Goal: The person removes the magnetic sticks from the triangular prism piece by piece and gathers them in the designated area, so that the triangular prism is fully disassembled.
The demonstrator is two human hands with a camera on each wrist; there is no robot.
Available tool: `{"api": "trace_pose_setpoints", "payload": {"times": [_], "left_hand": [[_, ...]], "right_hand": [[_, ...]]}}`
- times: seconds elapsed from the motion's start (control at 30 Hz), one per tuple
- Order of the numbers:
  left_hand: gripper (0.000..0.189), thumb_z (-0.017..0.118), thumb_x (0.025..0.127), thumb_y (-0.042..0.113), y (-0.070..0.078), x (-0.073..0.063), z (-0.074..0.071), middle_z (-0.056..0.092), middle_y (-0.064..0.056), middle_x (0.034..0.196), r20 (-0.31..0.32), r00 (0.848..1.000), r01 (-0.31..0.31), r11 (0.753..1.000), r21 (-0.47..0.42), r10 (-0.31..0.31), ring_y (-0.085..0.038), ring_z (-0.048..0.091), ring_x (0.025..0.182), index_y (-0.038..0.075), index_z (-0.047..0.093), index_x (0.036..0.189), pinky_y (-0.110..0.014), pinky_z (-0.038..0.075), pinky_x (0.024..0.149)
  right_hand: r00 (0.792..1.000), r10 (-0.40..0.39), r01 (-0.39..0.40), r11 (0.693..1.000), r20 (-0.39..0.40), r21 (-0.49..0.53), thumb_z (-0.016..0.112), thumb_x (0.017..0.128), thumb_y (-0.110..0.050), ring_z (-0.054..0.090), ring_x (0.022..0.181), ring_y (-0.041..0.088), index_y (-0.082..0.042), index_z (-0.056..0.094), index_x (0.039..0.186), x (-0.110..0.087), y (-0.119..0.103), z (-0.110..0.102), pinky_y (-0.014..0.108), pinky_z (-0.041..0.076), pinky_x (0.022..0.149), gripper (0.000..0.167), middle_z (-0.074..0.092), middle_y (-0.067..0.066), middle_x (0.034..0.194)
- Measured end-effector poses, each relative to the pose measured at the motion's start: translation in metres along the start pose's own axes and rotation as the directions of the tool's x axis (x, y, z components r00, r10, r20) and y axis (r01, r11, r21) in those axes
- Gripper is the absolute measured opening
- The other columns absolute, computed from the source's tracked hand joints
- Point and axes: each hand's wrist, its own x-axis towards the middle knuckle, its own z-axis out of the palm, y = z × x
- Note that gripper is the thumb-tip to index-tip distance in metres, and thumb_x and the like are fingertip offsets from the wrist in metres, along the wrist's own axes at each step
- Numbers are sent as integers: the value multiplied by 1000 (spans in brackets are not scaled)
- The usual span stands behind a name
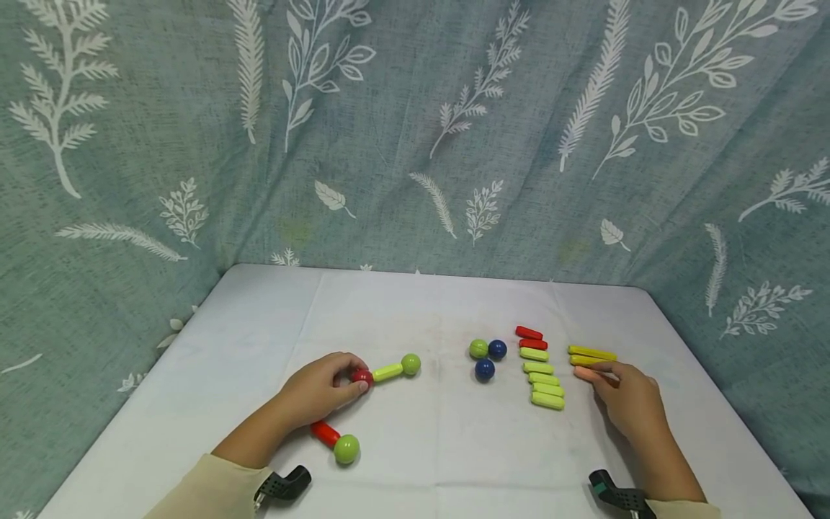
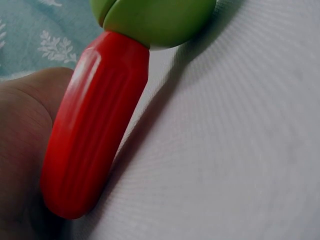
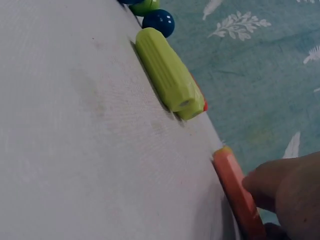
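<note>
My left hand (image 1: 318, 393) pinches a red ball (image 1: 363, 377) between thumb and fingers. A yellow-green stick (image 1: 387, 372) joins that ball to a green ball (image 1: 411, 364). Below the hand lies a red stick (image 1: 325, 433) with another green ball (image 1: 346, 449) on its end; the left wrist view shows this red stick (image 2: 95, 125) up close. On the right side, my right hand (image 1: 632, 400) pinches an orange stick (image 3: 237, 192) resting on the table, partly hidden by the fingers. Two yellow sticks (image 1: 592, 354) lie just beyond its fingertips.
Mid-table, a green ball (image 1: 478, 349) sits beside two blue balls (image 1: 484, 370). To their right runs a column of two red sticks (image 1: 529, 332) and several yellow-green sticks (image 1: 547, 401). A leaf-patterned curtain (image 1: 389, 144) hangs behind the white table (image 1: 441, 447).
</note>
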Motion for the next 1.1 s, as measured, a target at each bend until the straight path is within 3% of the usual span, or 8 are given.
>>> {"api": "trace_pose_setpoints", "payload": {"times": [0.2,0.37,0.47,0.57,0.67,0.8,0.93,1.1], "left_hand": [[22,77,93,46,0,-2,-1,63,15,103,1,1000,-9,1000,7,9,-13,53,82,39,69,113,-33,42,73],[21,77,93,46,1,-2,0,63,15,102,8,1000,-6,1000,-4,6,-13,53,81,39,69,112,-34,42,73],[22,77,94,47,2,-2,0,64,16,103,4,1000,-7,1000,-6,7,-13,53,82,38,69,112,-34,42,73],[21,77,94,46,2,-2,0,64,16,102,-2,1000,-6,1000,9,6,-12,53,82,39,69,112,-34,42,73],[21,77,94,46,2,-1,-1,64,16,102,-1,1000,-5,1000,15,5,-12,53,82,39,69,112,-34,42,74],[22,76,94,48,1,0,-1,63,15,103,5,1000,-9,1000,4,9,-13,53,82,40,69,113,-35,42,74],[21,77,93,47,-2,-2,-2,63,16,103,-9,1000,-11,1000,16,11,-12,52,83,40,69,112,-35,41,74],[23,77,93,46,-3,-1,-2,64,16,105,-12,1000,-29,1000,4,29,-12,54,85,39,69,113,-35,43,77]], "right_hand": [[994,-32,38,997,-104,62,67,102,-26,47,128,48,-4,68,132,-24,-25,6,61,46,96,37,58,26,145],[976,-216,214,975,37,56,71,99,-25,52,133,39,-14,73,126,-61,-77,19,61,45,107,29,65,14,139],[920,-364,356,931,145,82,77,95,-25,59,126,28,-20,76,118,-83,-108,34,56,48,107,24,72,1,124],[829,-492,469,871,267,149,80,93,-29,63,111,15,-23,76,113,-104,-133,53,46,53,98,21,71,-11,111],[729,-571,524,820,377,229,79,93,-33,62,100,7,-24,75,112,-122,-152,71,37,54,89,21,69,-16,104],[638,-605,542,792,476,279,80,92,-37,60,93,2,-26,74,112,-141,-179,90,31,53,84,23,67,-16,102],[584,-602,551,787,544,279,85,87,-41,58,89,1,-27,72,115,-157,-207,107,30,53,83,34,65,-14,100],[583,-589,604,775,560,187,88,81,-50,53,86,-1,-29,68,117,-171,-231,124,27,51,80,46,60,-15,97]]}}
